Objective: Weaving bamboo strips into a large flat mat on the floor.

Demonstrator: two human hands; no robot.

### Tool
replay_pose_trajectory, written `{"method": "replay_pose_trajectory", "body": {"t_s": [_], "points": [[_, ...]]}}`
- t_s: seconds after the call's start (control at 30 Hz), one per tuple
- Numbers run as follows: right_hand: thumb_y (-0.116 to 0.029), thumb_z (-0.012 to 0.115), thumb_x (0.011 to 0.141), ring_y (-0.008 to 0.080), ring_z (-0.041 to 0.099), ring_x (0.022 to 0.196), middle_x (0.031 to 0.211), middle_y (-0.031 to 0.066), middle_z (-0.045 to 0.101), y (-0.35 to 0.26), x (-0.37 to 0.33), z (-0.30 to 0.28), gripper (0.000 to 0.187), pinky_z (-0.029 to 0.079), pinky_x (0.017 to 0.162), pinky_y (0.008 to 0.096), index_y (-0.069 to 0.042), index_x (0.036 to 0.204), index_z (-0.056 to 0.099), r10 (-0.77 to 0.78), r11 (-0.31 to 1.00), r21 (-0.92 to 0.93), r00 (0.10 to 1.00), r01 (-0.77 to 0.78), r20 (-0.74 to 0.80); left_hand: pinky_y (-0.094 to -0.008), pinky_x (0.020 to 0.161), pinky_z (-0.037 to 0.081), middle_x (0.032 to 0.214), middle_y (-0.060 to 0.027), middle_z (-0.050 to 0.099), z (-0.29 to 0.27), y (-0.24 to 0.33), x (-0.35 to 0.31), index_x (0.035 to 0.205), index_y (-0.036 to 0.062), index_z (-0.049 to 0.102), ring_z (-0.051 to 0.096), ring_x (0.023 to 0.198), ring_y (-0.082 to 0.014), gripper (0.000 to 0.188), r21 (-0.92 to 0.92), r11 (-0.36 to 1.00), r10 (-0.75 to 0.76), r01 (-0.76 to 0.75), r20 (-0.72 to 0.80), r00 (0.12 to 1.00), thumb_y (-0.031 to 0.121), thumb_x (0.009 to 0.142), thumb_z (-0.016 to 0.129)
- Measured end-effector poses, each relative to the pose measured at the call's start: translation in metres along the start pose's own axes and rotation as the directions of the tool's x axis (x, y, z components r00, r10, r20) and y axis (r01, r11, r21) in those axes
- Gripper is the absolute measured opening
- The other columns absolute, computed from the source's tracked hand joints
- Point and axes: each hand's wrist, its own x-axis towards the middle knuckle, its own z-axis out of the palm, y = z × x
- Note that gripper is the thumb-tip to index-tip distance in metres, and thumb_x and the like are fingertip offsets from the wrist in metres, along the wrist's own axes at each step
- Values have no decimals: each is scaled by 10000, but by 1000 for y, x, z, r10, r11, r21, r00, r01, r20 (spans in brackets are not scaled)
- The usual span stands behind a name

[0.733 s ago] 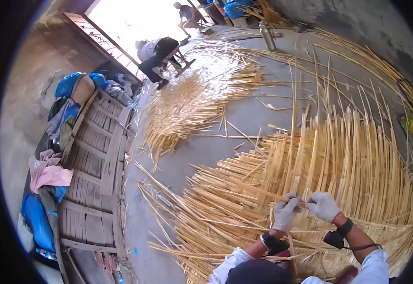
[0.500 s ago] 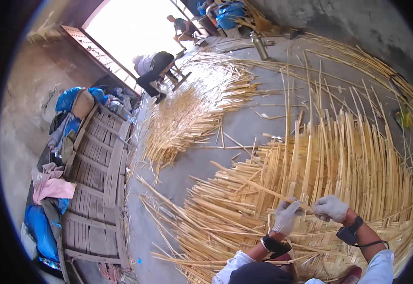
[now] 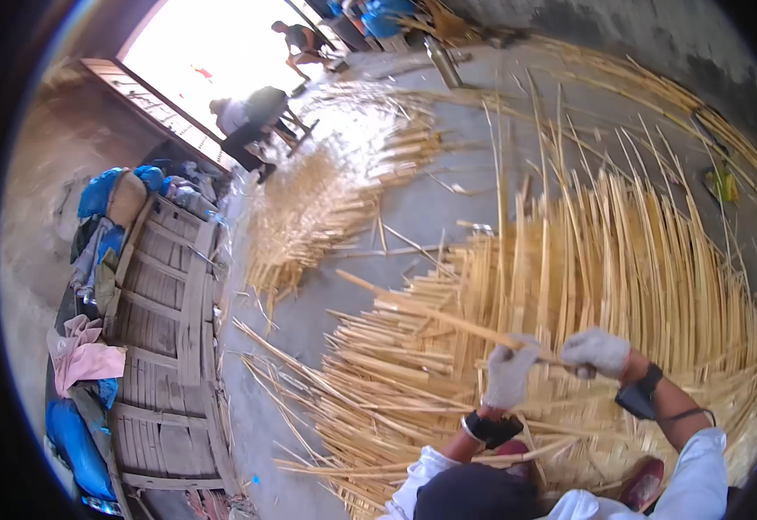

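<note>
Both my hands wear white gloves and grip one long flat reed strip (image 3: 430,313), which slants up to the far left over the mat. My left hand (image 3: 510,373) is closed round it near its lower part. Close beside it, my right hand (image 3: 598,351) pinches the strip's near end. Below them spreads a half-woven reed mat (image 3: 613,260), its long loose strips fanning out to the far side and to the left. Woven crossings show near my feet. The glove fingers hide exactly how the strip's end is held.
A second reed mat (image 3: 309,221) lies beyond on the grey floor, with a bent-over person (image 3: 253,117) beside it and another person (image 3: 302,43) by the bright doorway. A wooden slatted frame (image 3: 157,347) with cloths stands left. A metal flask (image 3: 442,61) and long reeds (image 3: 682,108) lie toward the wall.
The strip has been raised, and its far end now reaches farther up and left. Both hands have shifted slightly left and upward in view, still holding it. The whole view has shifted a little.
</note>
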Motion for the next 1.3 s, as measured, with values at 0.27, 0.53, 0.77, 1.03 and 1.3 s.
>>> {"method": "replay_pose_trajectory", "body": {"t_s": [0.27,0.53,0.77,1.03,1.3], "points": [[-269,610,754,341,602,684,725,196,608,35,20,14,269,458,608,400,-1,747,618,-466,697,-688,858,205,-217,-286,634,522,875,-72,615,-4,-29,2,1039,-29,581,612,750,-148,198,176,982,-22,74,-284,959,84,877,568],[-424,549,774,369,606,807,823,167,638,65,12,-9,367,476,712,461,-76,827,656,14,498,-852,984,-162,-179,-336,631,560,906,-106,614,-21,-34,9,1077,-4,557,622,763,-190,221,140,990,49,-3,-327,944,40,861,569],[-298,563,854,107,624,597,704,62,654,73,-22,-16,329,512,547,245,-15,1000,646,345,894,-326,937,-307,63,-293,571,540,866,-85,598,-55,-8,33,1066,1,559,602,731,-166,221,138,983,171,-118,-489,856,76,859,581],[-244,592,848,113,585,488,594,69,612,72,-33,-26,280,468,447,233,22,911,650,205,960,-173,973,-221,-106,-322,631,543,884,-75,596,-43,-5,32,1046,36,559,596,761,-156,189,104,993,96,-52,-476,874,107,874,588],[-263,590,839,109,560,481,593,57,594,45,-34,-2,281,447,435,228,8,888,645,175,964,181,976,-197,130,-287,602,517,845,-82,619,22,-33,-21,1000,-15,576,611,748,-150,203,286,897,-396,337,182,900,60,819,630]]}}
